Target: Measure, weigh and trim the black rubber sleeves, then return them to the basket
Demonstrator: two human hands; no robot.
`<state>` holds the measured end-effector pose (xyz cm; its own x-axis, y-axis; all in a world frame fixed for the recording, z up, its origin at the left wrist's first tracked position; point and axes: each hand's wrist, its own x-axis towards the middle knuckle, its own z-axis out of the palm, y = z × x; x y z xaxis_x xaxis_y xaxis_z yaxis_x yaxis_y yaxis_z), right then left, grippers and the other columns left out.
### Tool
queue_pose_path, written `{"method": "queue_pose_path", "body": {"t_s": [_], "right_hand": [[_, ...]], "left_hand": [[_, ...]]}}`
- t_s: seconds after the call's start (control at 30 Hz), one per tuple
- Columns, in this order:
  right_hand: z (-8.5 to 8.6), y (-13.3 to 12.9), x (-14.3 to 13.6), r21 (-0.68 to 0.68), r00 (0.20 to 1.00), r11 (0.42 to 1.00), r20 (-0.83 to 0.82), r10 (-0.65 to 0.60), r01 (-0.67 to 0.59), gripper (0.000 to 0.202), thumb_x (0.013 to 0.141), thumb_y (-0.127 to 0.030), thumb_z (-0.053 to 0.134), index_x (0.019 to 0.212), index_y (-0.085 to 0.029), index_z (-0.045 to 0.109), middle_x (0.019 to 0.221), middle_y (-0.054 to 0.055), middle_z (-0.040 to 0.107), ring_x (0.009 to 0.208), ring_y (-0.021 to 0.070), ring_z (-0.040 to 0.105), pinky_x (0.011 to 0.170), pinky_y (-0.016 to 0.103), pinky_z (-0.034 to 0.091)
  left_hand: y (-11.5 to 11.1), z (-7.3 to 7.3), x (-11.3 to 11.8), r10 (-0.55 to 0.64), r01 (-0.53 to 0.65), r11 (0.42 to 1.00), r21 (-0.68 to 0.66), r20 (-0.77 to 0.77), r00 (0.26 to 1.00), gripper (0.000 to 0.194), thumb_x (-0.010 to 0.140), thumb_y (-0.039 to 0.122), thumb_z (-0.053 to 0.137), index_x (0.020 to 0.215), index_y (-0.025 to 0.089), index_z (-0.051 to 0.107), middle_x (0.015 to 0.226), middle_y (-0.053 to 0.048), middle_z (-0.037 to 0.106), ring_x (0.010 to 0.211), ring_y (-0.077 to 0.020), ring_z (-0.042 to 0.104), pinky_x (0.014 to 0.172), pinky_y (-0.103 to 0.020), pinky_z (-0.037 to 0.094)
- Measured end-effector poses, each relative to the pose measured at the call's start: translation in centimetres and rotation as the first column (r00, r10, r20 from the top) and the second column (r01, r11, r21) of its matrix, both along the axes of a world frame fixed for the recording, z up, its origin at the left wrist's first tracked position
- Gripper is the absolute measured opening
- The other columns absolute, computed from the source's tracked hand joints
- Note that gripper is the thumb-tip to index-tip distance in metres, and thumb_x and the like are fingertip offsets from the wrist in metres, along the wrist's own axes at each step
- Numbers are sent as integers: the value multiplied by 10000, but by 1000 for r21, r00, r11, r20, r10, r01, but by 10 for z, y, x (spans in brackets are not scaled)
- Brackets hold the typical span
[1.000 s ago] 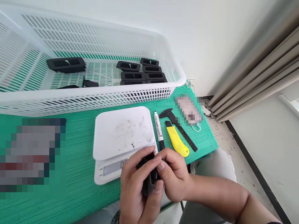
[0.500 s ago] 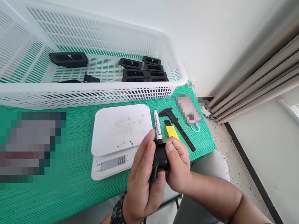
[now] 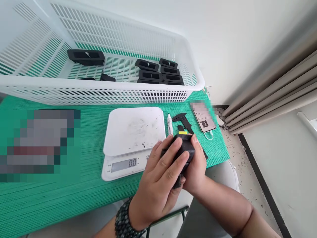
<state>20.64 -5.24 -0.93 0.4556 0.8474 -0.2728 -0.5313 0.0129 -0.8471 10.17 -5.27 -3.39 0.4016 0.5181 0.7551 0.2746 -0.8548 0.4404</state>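
A black plastic part (image 3: 188, 145) is held between both my hands, over the table's front edge. My left hand (image 3: 160, 172), with a dark beaded bracelet at the wrist, lies over its left side and top with the fingers wrapped on it. From the right, my right hand (image 3: 198, 165) grips the same part, its fingers partly hidden behind it. Just left of the hands is a white scale (image 3: 135, 132) reading 0.0. Beyond the hands are a white marker (image 3: 169, 124), a black caliper (image 3: 184, 120) and a yellow cutter (image 3: 182, 132), all partly covered.
A large white basket (image 3: 119, 88) with several black parts (image 3: 150, 75) stands at the back of the green-covered table (image 3: 84, 195). A phone (image 3: 204, 115) with a cable lies at the right, and a blurred flat object (image 3: 42, 135) at the left. Curtains hang on the right.
Both hands have turned the black part and shifted slightly right, and my left hand now shows its back. The view has shifted, so the scale and basket appear further right.
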Motion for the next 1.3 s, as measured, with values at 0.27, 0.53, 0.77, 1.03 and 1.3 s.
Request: {"method": "queue_pose_path", "body": {"t_s": [0.27, 0.53, 0.77, 1.03, 1.3], "right_hand": [[-5, -7, -10, 86, 905, 949, 338, 257, -302, 593, 877, -763, 547, 617, -254, 389, 612, -11, 414, 602, 160, 385, 539, 309, 438], [-2, -10, -13, 141, 851, 896, 403, 337, -422, 606, 952, -740, 479, 634, -251, 312, 588, -37, 315, 573, 135, 283, 513, 302, 298], [0, -12, -8, 151, 852, 890, 395, 345, -430, 616, 942, -749, 479, 619, -251, 313, 579, -27, 316, 572, 144, 291, 526, 310, 288], [9, -5, 4, 175, 925, 952, 334, 183, -251, 576, 908, -735, 511, 610, -243, 520, 598, 9, 468, 563, 168, 393, 542, 326, 393], [-6, -8, -10, 64, 921, 950, 274, 277, -304, 629, 837, -806, 569, 592, -238, 453, 579, -10, 402, 559, 149, 356, 505, 306, 369]], "left_hand": [[8, 6, -26, -59, 59, 994, -92, 2, 998, 736, 978, 130, 494, 1655, 316, 273, 1776, -38, 178, 1549, -339, 396, 1195, -559, 479], [3, 0, -21, 31, 43, 947, -320, 221, 975, 617, 1056, 343, 458, 1636, 442, 274, 1792, 42, 57, 1546, -379, 387, 1193, -618, 461], [-5, -6, -7, 67, 280, 803, -526, 547, 835, 654, 1060, 549, 421, 1655, 468, 161, 1649, -52, 472, 1370, -308, 615, 1129, -567, 545], [-6, 0, -7, -54, 295, 765, -572, 399, 915, 502, 1082, 346, 439, 1583, 352, 444, 1563, -47, 588, 1433, -245, 566, 1199, -376, 491], [1, 6, -23, -61, 287, 754, -591, 372, 926, 483, 1077, 380, 438, 1555, 341, 499, 1513, -76, 632, 1364, -285, 629, 1146, -444, 547]]}}
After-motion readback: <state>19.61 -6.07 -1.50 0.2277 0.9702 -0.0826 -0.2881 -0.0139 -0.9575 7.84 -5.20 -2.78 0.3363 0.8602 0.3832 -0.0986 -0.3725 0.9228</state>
